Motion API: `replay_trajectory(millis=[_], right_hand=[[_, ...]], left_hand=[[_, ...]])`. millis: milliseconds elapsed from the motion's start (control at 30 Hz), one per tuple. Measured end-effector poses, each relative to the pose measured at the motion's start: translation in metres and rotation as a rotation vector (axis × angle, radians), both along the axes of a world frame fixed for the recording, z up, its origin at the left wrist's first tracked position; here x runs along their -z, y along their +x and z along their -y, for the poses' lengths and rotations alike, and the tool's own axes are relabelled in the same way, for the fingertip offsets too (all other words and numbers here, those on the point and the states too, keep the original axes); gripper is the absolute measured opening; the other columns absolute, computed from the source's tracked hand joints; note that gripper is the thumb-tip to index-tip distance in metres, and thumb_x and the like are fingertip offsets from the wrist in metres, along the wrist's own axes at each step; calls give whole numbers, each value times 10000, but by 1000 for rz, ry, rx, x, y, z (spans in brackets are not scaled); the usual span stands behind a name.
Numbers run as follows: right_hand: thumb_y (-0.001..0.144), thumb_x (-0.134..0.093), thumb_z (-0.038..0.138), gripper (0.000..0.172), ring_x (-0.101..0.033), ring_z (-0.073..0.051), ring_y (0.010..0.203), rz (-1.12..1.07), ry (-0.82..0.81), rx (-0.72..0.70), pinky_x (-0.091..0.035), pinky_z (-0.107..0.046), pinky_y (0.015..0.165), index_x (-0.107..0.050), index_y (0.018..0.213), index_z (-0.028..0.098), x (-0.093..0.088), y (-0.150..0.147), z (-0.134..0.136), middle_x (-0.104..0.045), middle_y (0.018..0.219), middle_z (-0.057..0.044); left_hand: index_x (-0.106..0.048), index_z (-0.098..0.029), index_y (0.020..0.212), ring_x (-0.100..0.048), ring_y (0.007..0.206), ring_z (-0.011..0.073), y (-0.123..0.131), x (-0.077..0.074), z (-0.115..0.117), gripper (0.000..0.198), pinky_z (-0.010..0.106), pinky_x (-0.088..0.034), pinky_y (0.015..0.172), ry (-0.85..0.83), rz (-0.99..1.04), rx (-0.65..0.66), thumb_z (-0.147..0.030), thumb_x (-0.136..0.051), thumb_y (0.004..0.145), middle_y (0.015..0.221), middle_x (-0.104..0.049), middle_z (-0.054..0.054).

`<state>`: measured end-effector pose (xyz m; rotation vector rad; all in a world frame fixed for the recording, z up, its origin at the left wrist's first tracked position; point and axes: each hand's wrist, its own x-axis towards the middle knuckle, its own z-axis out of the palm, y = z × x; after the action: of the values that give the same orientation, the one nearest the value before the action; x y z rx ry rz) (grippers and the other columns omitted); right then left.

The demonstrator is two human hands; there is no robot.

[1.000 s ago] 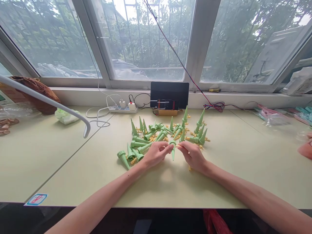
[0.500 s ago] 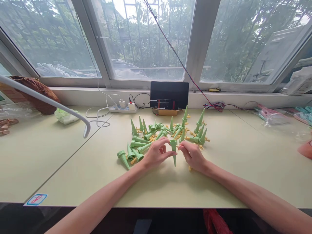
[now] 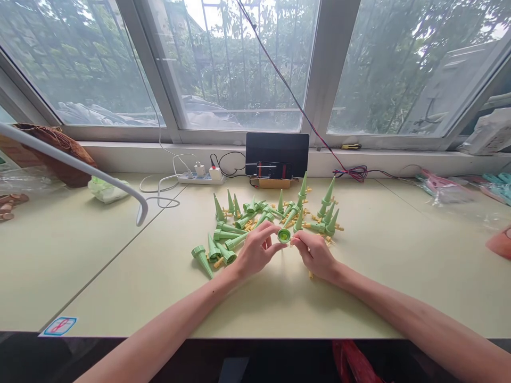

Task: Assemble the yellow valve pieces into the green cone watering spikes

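Between thumb and fingers, my left hand (image 3: 258, 249) holds a green cone (image 3: 283, 235), its round open end facing the camera. My right hand (image 3: 315, 254) is closed in a pinch at the cone's right side, on a small yellow piece mostly hidden by the fingers. Behind my hands lies a pile of green cones (image 3: 227, 235) with yellow valve pieces. Several upright cones (image 3: 327, 198) with yellow pieces in their sides stand at the right of the pile. A yellow piece (image 3: 310, 275) lies just below my right hand.
A black tablet (image 3: 277, 146) stands at the back, with a phone before it. A white power strip (image 3: 202, 178) with cables is left of it. A white curved bar (image 3: 80, 159) crosses the left side. Plastic bags lie at both sides.
The green cone in my left hand has tilted, so its open end now faces the camera instead of its long side. Both hands have stayed nearly in place.
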<state>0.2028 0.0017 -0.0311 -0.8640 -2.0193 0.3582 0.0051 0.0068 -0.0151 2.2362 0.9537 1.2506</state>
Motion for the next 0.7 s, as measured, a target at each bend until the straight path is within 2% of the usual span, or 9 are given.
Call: replay_trajectory(millis=[100,167,233,333,400,467,600,700], right_hand=[[1000,-377,286,288,-367,-112,524,-38,-21,47,-337,-238,522,-473,741,204,-2,-1,0,-428,597,33],[999,-385,292,272,-380,-113,526,-65,-21,71,-343,-239,525,-482,761,204,-4,-2,0,-434,601,33],[999,-391,293,269,-385,-113,527,-75,-14,83,-346,-240,529,-487,765,203,-5,-2,0,-439,604,32],[1002,-388,291,279,-396,-114,531,-55,1,65,-354,-242,538,-494,760,201,-5,-2,0,-452,610,26],[1004,-383,295,275,-411,-117,537,-28,15,33,-364,-245,545,-514,782,200,-4,-2,1,-473,620,19],[1006,-378,297,271,-423,-118,542,-6,27,8,-372,-247,549,-535,807,198,-4,-2,1,-492,631,13],[1004,-382,289,267,-417,-114,535,-5,41,-1,-366,-243,537,-546,816,194,-3,-1,1,-502,633,13],[1003,-385,289,270,-402,-115,540,-3,45,5,-358,-243,535,-542,804,195,-4,0,2,-486,630,14]], left_hand=[[-611,-200,1091,-485,515,43,2,-2,1,286,182,-452,464,-101,15,-50,-360,-641,856,943,-591,35],[-600,-186,1079,-473,485,39,2,-5,2,303,185,-438,442,-220,62,-56,-402,-611,866,950,-603,38],[-613,-152,937,-469,455,42,1,-8,1,319,182,-409,420,-356,112,-43,-462,-548,894,856,-615,29],[-598,-121,696,-470,407,55,1,-12,1,510,177,-370,401,-539,147,-5,-548,-440,925,617,-584,14],[-604,-111,631,-460,381,61,1,-14,1,606,181,-356,382,-649,164,42,-606,-404,916,540,-568,22],[-627,-102,633,-475,386,74,2,-16,1,655,188,-354,366,-739,185,110,-656,-393,895,554,-590,44],[-648,-101,674,-506,415,83,1,-16,2,644,193,-366,365,-789,207,188,-672,-425,873,640,-634,64],[-653,-114,679,-504,412,89,-1,-15,2,612,198,-378,383,-789,187,205,-652,-442,879,565,-602,44]])
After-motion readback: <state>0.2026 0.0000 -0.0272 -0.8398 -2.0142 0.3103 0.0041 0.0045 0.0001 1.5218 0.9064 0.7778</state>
